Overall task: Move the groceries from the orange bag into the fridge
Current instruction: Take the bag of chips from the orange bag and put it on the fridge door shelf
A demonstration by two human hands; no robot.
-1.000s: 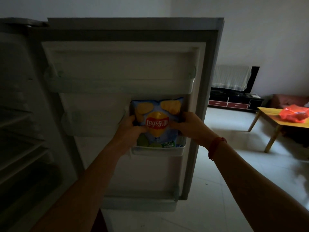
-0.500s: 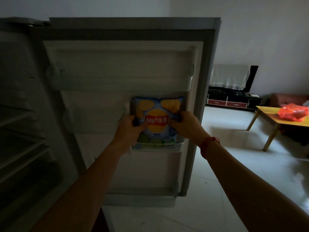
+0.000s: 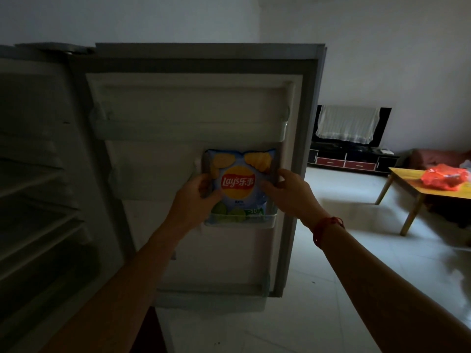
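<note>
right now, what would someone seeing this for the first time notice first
The bright blue Lay's chip bag stands out in the dim room. It sits in a small shelf on the open fridge door, gripped at its sides by the left hand and right hand. Far right, the orange bag lies on a yellow table.
</note>
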